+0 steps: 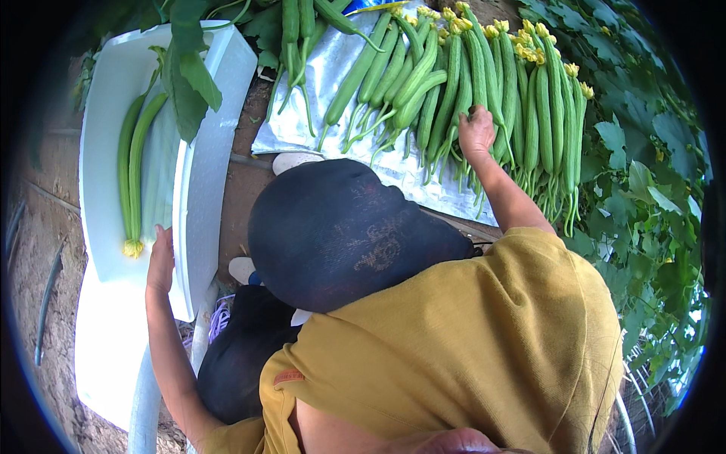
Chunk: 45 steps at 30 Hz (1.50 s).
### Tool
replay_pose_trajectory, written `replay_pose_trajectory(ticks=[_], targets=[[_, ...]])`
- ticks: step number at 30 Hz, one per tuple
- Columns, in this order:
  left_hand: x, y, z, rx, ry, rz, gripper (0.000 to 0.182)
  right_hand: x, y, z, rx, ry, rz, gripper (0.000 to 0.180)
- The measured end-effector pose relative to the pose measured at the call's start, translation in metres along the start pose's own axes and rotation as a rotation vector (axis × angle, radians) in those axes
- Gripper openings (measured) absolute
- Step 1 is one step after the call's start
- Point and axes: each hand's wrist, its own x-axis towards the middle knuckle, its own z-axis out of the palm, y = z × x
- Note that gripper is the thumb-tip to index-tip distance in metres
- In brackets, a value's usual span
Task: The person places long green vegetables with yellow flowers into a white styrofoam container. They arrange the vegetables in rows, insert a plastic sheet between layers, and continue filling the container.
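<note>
My left hand (161,261) is at the inner side of the near wall of a white foam box (198,170), by its rim. Its fingers are mostly seen edge-on, so I cannot tell whether they grip the wall. Inside the box lie two long green loofah gourds (136,164), with a yellow flower at the near end. Out to the right, my right hand (477,130) has its fingers curled at the lower part of a loofah gourd (482,62) in a wide row. The row rests on a silver sheet (317,85), flowers at the far end, stems towards me.
Leafy vines (641,187) crowd the right side. Large leaves (187,79) hang over the box's far end, and more gourds (292,34) sit at the top. A pale pipe (143,403) and purple string (220,318) are near the box. My bent knee (340,232) lies between box and sheet.
</note>
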Motion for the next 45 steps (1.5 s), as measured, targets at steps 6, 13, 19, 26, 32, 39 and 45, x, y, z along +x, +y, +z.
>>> replay_pose_trajectory(ticks=[6, 13, 19, 26, 32, 39, 45], targets=[[-0.043, 0.007, -0.023, -0.103, 0.227, 0.139, 0.074, 0.04, 0.013, -0.021, -0.241, -0.261, 0.22, 0.021], [-0.062, -0.017, -0.032, -0.232, 0.328, 0.165, 0.069, 0.009, 0.029, 0.004, -0.64, -0.407, -0.011, 0.04], [-0.08, -0.03, -0.038, -0.251, 0.361, 0.196, 0.065, 0.022, 0.044, 0.015, -0.539, -0.35, 0.091, 0.035], [-0.111, -0.036, -0.037, -0.353, 0.428, 0.256, 0.063, 0.031, 0.051, 0.002, -0.221, -0.306, 0.362, 0.034], [-0.123, -0.036, -0.033, -0.399, 0.449, 0.333, 0.061, 0.029, 0.045, -0.016, 0.307, -0.089, 0.48, 0.041], [-0.136, -0.012, -0.022, -0.281, 0.522, 0.347, 0.056, -0.002, 0.048, -0.128, 1.057, -0.687, 0.505, 0.034], [-0.145, -0.002, -0.018, -0.08, 0.477, 0.543, 0.043, 0.023, 0.059, -0.221, 0.974, -1.162, 0.117, 0.065]])
